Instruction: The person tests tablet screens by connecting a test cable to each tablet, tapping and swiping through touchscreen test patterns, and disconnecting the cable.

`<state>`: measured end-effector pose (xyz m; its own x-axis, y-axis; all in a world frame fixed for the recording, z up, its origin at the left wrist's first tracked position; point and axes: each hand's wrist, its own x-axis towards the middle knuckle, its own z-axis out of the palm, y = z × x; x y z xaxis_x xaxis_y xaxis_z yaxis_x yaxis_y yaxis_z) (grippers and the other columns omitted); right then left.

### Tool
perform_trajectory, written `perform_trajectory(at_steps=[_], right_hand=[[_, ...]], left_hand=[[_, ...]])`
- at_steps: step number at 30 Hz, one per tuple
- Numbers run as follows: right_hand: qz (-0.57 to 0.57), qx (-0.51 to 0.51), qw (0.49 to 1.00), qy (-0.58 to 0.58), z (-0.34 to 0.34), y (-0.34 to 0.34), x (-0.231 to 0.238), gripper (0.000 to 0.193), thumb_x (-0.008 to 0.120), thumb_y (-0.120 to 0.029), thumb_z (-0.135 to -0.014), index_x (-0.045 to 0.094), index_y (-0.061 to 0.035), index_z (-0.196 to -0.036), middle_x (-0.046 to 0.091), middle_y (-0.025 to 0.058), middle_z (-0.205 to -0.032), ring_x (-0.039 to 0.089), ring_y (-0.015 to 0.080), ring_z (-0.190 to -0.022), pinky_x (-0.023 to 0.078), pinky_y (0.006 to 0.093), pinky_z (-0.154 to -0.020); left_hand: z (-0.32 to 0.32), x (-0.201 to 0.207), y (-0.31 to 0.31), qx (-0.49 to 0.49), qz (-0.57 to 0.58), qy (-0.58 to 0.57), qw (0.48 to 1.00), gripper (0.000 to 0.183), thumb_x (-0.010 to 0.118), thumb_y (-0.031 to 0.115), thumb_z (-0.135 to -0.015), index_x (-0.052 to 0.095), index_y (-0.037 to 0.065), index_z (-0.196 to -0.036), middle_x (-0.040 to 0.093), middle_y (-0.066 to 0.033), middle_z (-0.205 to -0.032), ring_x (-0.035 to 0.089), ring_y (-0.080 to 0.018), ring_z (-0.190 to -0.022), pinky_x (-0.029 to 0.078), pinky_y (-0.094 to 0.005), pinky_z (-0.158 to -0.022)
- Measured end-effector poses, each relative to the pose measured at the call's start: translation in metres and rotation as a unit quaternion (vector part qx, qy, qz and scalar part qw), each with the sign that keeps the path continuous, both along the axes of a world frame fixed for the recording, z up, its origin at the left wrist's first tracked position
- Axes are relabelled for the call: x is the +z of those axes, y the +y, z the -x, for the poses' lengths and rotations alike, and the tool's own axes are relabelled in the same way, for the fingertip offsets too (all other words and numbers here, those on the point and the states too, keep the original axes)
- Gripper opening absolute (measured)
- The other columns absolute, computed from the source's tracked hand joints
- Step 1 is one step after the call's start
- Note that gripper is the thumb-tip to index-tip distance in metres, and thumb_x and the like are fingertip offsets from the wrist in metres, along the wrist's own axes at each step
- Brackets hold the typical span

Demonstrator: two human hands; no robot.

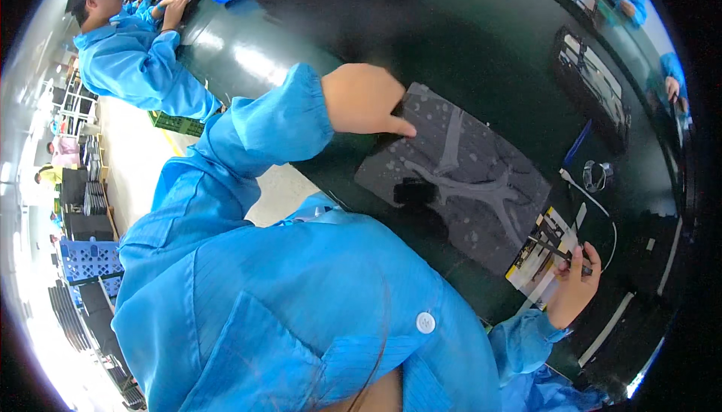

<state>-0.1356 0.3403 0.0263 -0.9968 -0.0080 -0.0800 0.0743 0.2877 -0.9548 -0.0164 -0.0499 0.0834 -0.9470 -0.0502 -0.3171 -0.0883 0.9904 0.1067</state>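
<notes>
Fingers of your left hand (365, 100) are curling, with one tip pressing down on the far left corner of the grey mat (459, 175). A small black block (414, 191) is sitting on the mat, untouched. At the mat's right corner, your right hand (573, 288) is pinching a thin dark tool (560, 250) over the flat card (543, 255), so work looks just begun.

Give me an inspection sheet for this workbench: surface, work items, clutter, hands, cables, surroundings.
Surface: dark glossy green table, glare patches.
Work items: grey smeared rectangular mat; small black block on it; thin dark tool over a flat yellow-edged pack.
Clutter: blue pen; clear ring-shaped piece.
Hands: left hand pressing the mat's corner; right hand holding the tool.
Cables: white cable across the table.
Surroundings: co-worker's blue sleeve; blue crate on floor.
</notes>
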Motion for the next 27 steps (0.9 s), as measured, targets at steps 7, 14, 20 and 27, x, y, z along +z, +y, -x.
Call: perform_trajectory(at_steps=[7, 14, 20, 27], right_hand=[[-0.01, 0.031, 0.999, 0.013, 0.003, 0.025, -0.009, 0.019, 0.061, -0.013, -0.086, 0.056, -0.0022, -0.101, 0.052, 0.0, -0.069, 0.044, 0.0043, -0.052, 0.032, 0.0179, -0.044], [-0.029, 0.083, 0.995, -0.04, 0.002, 0.045, -0.015, 0.014, 0.061, -0.012, -0.086, 0.056, -0.0015, -0.094, 0.053, 0.0002, -0.07, 0.045, 0.0043, -0.053, 0.031, 0.0176, -0.044], [0.001, 0.16, 0.982, -0.098, -0.007, 0.034, -0.006, 0.02, 0.056, -0.009, -0.088, 0.055, 0.0035, -0.104, 0.06, 0.0084, -0.088, 0.059, 0.0124, -0.07, 0.048, 0.0223, -0.061], [0.032, 0.251, 0.954, -0.16, -0.006, 0.02, 0.01, 0.024, 0.053, -0.006, -0.089, 0.049, 0.0046, -0.11, 0.057, 0.0121, -0.103, 0.061, 0.019, -0.089, 0.05, 0.0277, -0.081]], left_hand=[[0.037, -0.024, 0.124, -0.384, -0.263, 0.232, 0.854, 0.032, 0.058, 0.034, -0.079, 0.049, 0.004, -0.088, 0.048, -0.013, -0.091, 0.057, -0.0292, -0.074, 0.051, -0.0402, -0.058], [0.043, -0.056, 0.174, -0.419, -0.183, 0.27, 0.847, 0.019, 0.057, 0.025, -0.075, 0.055, 0.006, -0.08, 0.049, -0.0092, -0.084, 0.056, -0.0242, -0.069, 0.049, -0.0344, -0.048], [0.04, -0.052, 0.144, -0.39, -0.181, 0.241, 0.87, 0.024, 0.06, 0.029, -0.075, 0.055, 0.006, -0.081, 0.049, -0.0083, -0.083, 0.055, -0.0242, -0.07, 0.049, -0.0356, -0.05], [0.045, -0.045, 0.152, -0.351, -0.177, 0.307, 0.867, 0.022, 0.061, 0.028, -0.072, 0.055, 0.008, -0.077, 0.05, -0.0059, -0.086, 0.052, -0.0227, -0.083, 0.046, -0.0339, -0.062]])
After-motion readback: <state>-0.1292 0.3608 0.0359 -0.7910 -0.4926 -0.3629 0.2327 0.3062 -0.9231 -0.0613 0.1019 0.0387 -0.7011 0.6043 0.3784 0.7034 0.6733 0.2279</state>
